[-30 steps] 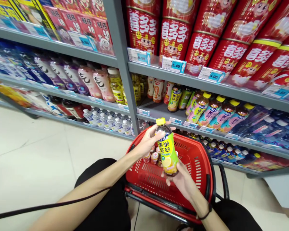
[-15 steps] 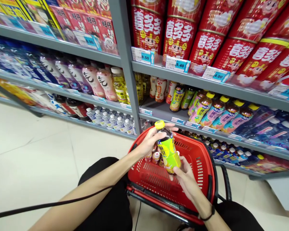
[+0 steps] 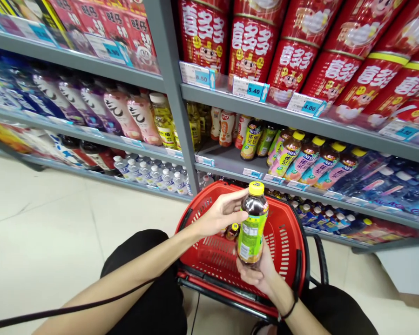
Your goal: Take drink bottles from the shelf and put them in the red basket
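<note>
A dark tea bottle (image 3: 252, 235) with a yellow cap and a green label stands nearly upright over the red basket (image 3: 209, 258). Its back label, with small print and a barcode, faces me. My right hand (image 3: 261, 272) wraps round the bottle's base from below, with the fingers partly behind it. Higher up, my left hand (image 3: 223, 214) grips the shoulder from the left, its thumb against the side and some fingertips hidden behind the neck. Down in the basket lies a small bottle (image 3: 233, 231) with a yellow cap, partly covered by my left hand.
Grey shelves (image 3: 286, 111) run behind the basket, with red cans (image 3: 246, 56) stacked above and tea bottles (image 3: 288, 156) below. Further left are pink bottles (image 3: 143, 116) and small clear bottles (image 3: 150, 172). A black handle (image 3: 323, 260) sticks out at the basket's right. A black cord (image 3: 101, 293) crosses my left forearm.
The bottle has turned in my hands, from its front label to its back label, and now stands more upright. It has shifted slightly right relative to the basket. The view has moved a little.
</note>
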A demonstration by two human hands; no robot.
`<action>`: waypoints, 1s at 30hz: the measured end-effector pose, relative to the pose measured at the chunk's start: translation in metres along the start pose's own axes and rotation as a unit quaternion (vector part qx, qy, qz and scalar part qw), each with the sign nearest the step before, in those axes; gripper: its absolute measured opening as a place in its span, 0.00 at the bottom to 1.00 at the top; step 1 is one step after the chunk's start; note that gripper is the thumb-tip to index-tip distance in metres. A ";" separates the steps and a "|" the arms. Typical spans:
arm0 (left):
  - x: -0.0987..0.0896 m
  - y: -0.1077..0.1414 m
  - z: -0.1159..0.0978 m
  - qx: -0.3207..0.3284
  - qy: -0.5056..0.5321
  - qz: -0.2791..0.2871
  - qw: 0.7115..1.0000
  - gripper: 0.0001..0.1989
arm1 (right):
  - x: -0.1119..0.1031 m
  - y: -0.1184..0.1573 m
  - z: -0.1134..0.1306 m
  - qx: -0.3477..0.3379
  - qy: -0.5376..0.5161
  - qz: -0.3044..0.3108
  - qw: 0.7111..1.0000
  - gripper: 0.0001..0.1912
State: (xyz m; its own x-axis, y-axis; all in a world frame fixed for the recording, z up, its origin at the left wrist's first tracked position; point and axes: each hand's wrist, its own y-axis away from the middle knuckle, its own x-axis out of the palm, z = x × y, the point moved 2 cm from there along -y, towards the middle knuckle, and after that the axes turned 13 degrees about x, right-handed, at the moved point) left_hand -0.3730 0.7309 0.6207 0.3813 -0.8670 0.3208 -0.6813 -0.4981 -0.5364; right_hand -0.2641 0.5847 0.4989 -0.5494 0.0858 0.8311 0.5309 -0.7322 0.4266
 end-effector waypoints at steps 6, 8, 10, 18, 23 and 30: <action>0.003 0.004 0.002 0.010 -0.051 -0.049 0.997 0.33 | 0.000 -0.005 -0.005 0.112 0.043 0.118 0.986 0.48; 0.004 0.004 0.000 0.022 -0.063 -0.056 0.996 0.34 | -0.002 -0.007 -0.008 0.132 0.062 0.152 0.977 0.51; 0.005 0.003 -0.003 0.029 -0.067 -0.052 0.996 0.35 | -0.006 -0.010 -0.012 0.137 0.070 0.160 0.975 0.52; 0.003 0.006 0.002 0.019 -0.103 -0.042 0.994 0.35 | -0.016 -0.013 -0.017 0.138 0.086 0.130 0.978 0.52; -0.002 0.005 0.001 -0.011 -0.125 -0.045 0.991 0.34 | -0.009 -0.012 -0.012 0.074 0.078 -0.014 0.994 0.53; -0.019 -0.009 -0.004 -0.074 -0.140 -0.015 0.987 0.29 | 0.007 0.006 0.032 -0.169 0.004 -0.277 0.946 0.30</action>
State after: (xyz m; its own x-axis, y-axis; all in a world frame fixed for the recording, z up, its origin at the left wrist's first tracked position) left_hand -0.3767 0.7522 0.6224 0.5459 -0.8324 0.0954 -0.7430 -0.5336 -0.4040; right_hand -0.2438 0.6023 0.5185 -0.6888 0.5150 0.5103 -0.0761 -0.7513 0.6556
